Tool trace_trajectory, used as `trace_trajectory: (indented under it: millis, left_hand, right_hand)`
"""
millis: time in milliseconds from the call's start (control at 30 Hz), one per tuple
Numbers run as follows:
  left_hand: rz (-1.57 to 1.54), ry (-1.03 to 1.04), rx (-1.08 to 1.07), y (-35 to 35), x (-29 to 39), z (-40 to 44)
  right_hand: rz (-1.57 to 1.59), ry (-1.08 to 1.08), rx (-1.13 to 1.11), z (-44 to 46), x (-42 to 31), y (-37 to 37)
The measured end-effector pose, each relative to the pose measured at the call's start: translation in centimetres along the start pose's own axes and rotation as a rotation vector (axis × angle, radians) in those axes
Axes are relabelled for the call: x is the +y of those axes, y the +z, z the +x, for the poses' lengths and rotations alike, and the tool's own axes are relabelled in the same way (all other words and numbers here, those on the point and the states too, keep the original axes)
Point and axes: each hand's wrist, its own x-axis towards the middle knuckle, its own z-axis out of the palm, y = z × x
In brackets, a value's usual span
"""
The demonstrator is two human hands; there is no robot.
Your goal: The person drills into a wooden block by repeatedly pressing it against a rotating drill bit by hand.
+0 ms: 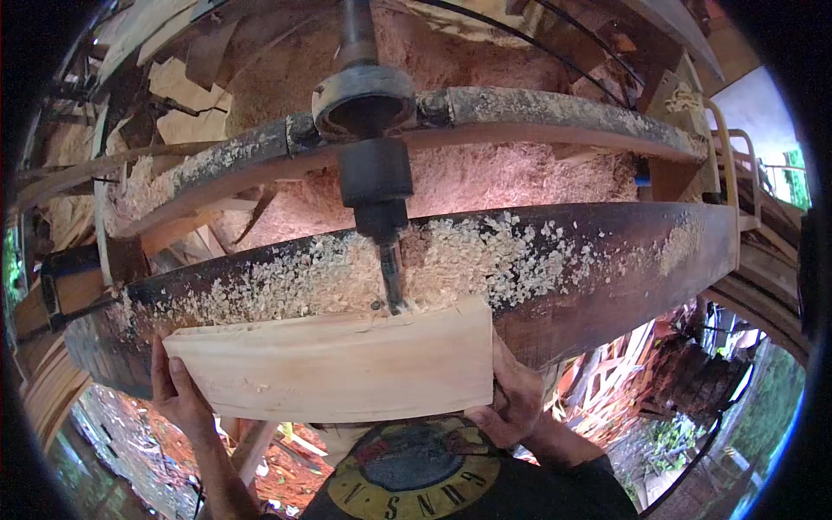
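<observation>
A cluttered outdoor workshop, seen through a round wide lens, surrounded a dark wooden desk point(624, 282) that bowed across the view, its far half strewn with pale wood chips point(511, 260). A chip-dusted beam point(555, 111) crossed behind it, and a dark chuck point(375, 173) hung over the middle with a metal bit point(392, 273) pointing down. The desk's surface ran on well beyond the right end of a pale wooden board point(347, 364), giving open room that way; only a short stretch showed past the left end. The board lay at the near side of the desk, in front of the bit, its near edge overlapping the desk's near edge in view. Its long axis ran left to right, with a squared right end and a slanted left end, and its broad face was turned up. The bit's tip stood right at the far edge, beside a small split. The left hand point(182, 390) was partly open, thumb and fingers around the left end; the right hand point(513, 394) was curled more closely about the right end, thumb at the near corner
</observation>
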Motion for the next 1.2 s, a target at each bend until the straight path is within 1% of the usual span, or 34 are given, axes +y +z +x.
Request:
trace_trajectory:
  millis: [67, 167, 267, 333, 400, 467, 567, 633, 700, 833, 867, 933, 967, 1067, 1167, 1200]
  left_hand:
    - [-0.037, -0.008, 0.001, 0.1, 0.2, -0.1]
    - [-0.031, -0.012, -0.005, 0.3, 0.5, -0.1]
    - [-0.026, -0.022, 0.012, 0.3, 0.4, -0.2]
    - [-0.073, -0.038, 0.025, 0.3, 0.2, -0.2]
    - [-0.017, -0.045, 0.028, -0.3, -0.3, 0.3]
    - [0.023, -0.028, 0.018, -1.4, -0.9, 1.1]
    - [0.064, 0.014, 0.008, -2.4, -1.2, 1.9]
    - [0.119, 0.036, 0.027, -2.3, -0.8, 2.3]
    - [0.089, 0.045, 0.01, -2.9, -1.6, 2.7]
    - [0.126, 0.035, 0.023, -3.6, -2.0, 2.8]
    - [0.088, 0.041, 0.029, -3.3, -1.9, 2.8]
    - [0.02, 0.047, 0.039, -2.7, -1.7, 2.4]
    - [0.084, 0.058, 0.034, -2.5, -1.4, 2.2]
    - [0.238, 0.094, 0.036, -0.9, -0.4, 1.4]
    - [0.072, 0.036, 0.046, 0.6, 0.4, 0.4]
    - [0.062, 0.042, 0.026, 0.8, 0.7, 0.3]
  right_hand:
    - [0.024, -0.03, 0.013, 0.4, -0.2, -0.1]
    - [-0.003, -0.033, -0.085, 1.7, -1.1, -1.1]
    - [0.005, 0.095, -0.105, 0.8, -1.2, -0.6]
    - [0.01, 0.112, -0.072, 0.2, -0.9, 0.4]
    - [-0.007, 0.151, -0.09, 0.5, -0.8, 0.8]
    - [-0.04, 0.223, -0.164, 1.4, -1.2, 1.4]
    - [-0.079, 0.19, -0.127, 1.6, -1.3, 2.7]
    - [-0.122, 0.123, -0.104, 1.9, -1.7, 3.7]
    - [-0.146, 0.078, -0.078, 1.8, -1.8, 4.1]
    - [-0.15, 0.027, -0.11, 1.5, -0.9, 3.9]
    - [-0.155, 0.013, -0.125, 1.6, -0.7, 3.6]
    - [-0.153, 0.002, -0.074, 1.8, -0.5, 3.0]
    - [-0.152, -0.003, -0.049, 1.8, -0.6, 2.8]
    - [-0.089, 0.102, -0.074, 1.4, -0.6, 0.7]
    - [-0.099, -0.006, -0.013, 0.8, 0.2, -0.5]
    - [-0.097, 0.009, -0.003, 0.5, 0.1, -0.5]
